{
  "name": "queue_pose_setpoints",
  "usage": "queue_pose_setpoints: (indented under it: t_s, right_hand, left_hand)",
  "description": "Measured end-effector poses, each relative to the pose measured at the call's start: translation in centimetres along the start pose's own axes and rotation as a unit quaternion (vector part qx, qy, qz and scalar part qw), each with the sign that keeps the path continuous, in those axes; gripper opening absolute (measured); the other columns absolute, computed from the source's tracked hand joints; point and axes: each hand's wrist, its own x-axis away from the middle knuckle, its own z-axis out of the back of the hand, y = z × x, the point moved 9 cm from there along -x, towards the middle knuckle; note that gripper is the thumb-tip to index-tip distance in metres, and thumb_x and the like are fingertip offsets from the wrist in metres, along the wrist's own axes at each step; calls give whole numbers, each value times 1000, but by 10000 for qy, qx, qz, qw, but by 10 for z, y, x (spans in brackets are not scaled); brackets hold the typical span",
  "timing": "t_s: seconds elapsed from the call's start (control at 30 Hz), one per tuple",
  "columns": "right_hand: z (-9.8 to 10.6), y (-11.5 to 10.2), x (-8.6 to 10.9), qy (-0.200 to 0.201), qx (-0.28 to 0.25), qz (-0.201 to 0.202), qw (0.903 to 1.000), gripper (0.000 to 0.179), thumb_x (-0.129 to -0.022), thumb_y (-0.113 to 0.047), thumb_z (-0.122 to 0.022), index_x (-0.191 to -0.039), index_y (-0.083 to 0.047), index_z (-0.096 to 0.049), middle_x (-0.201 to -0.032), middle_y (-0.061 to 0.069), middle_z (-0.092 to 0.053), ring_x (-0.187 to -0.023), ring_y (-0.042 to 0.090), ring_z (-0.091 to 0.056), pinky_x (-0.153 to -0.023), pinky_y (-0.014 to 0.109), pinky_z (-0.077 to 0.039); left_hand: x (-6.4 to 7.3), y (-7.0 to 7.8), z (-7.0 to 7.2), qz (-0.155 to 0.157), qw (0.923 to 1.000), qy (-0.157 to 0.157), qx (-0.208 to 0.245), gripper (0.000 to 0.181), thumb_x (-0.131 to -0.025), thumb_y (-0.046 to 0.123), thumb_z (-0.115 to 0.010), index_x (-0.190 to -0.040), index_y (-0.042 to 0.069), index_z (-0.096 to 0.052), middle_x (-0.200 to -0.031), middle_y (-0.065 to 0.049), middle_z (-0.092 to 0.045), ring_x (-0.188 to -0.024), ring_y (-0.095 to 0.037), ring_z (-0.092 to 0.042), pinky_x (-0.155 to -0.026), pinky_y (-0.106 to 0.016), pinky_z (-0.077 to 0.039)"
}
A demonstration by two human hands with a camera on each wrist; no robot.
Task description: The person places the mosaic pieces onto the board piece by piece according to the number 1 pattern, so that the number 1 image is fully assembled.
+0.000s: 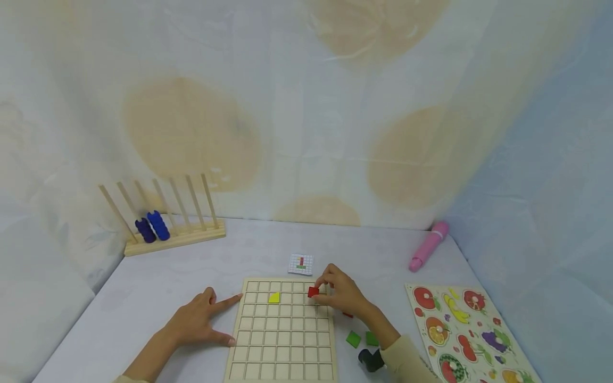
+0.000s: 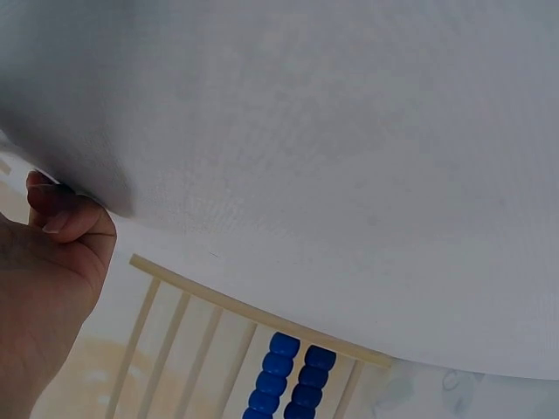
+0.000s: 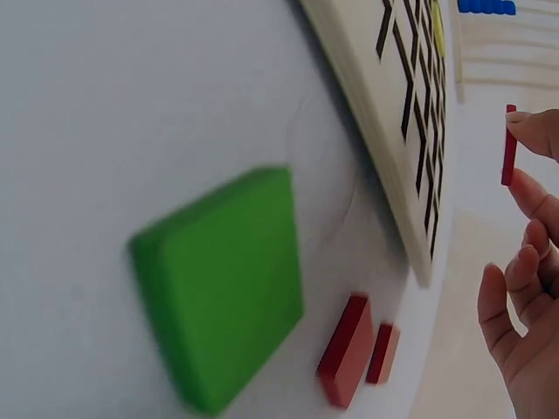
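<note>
A wooden grid board (image 1: 283,338) lies on the table, with one yellow tile (image 1: 274,298) in a cell of its second row. My right hand (image 1: 346,291) pinches a red square tile (image 1: 313,292) between thumb and index finger over the board's upper right part. In the right wrist view that red tile (image 3: 510,144) stands on edge in the grip, above the surface. My left hand (image 1: 196,319) is at the board's left side, index finger stretched to the upper edge and thumb at the lower edge. Its other fingers are folded in.
Green tiles (image 1: 353,339) and red tiles (image 3: 346,352) lie right of the board, partly under the right forearm. Behind the board is a small pattern card (image 1: 300,264). A peg rack (image 1: 174,242) with blue beads, a pink tube (image 1: 428,247) and a fruit puzzle board (image 1: 471,332) stand around.
</note>
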Motion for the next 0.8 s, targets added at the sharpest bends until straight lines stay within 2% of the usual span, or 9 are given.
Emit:
queue_pose_setpoints:
  t_s: [0.27, 0.47, 0.63, 0.8]
  right_hand:
    - [-19, -17, -10, -153, 58, 309, 9994, 21, -79, -26, -84, -91, -13, -74, -93, 8, -52, -82, 23, -50, -67, 23, -38]
    - [-30, -21, -14, -184, 123, 406, 9989, 19, -80, -26, -83, -91, -14, -74, -92, 6, -52, -80, 18, -48, -66, 21, -39]
    - [-40, -23, -19, -271, 415, 401, 9980, 15, -81, -25, -82, -90, -16, -75, -91, 1, -52, -77, 11, -46, -64, 20, -39]
    - [-49, -31, -24, -347, 932, 594, 9933, 17, -83, -27, -81, -92, -14, -75, -92, -5, -51, -81, 5, -44, -69, 20, -42]
  left_hand:
    - [0, -1, -1, 30, 10000, -51, 47, 99, -58, 85, -68, -145, 43, -48, -94, 2, -35, -77, -12, -34, -55, -25, -30]
    - [0, -1, 1, 34, 10000, -41, 32, 100, -58, 86, -68, -145, 42, -48, -94, 2, -35, -77, -13, -35, -55, -25, -30]
    - [-1, 0, 0, 25, 10000, -38, 49, 100, -57, 86, -67, -145, 43, -48, -94, 2, -35, -77, -13, -34, -55, -25, -29]
    - [0, 1, 0, 1, 10000, -13, 10, 100, -57, 86, -68, -145, 43, -48, -94, 2, -34, -77, -12, -34, -55, -24, -29]
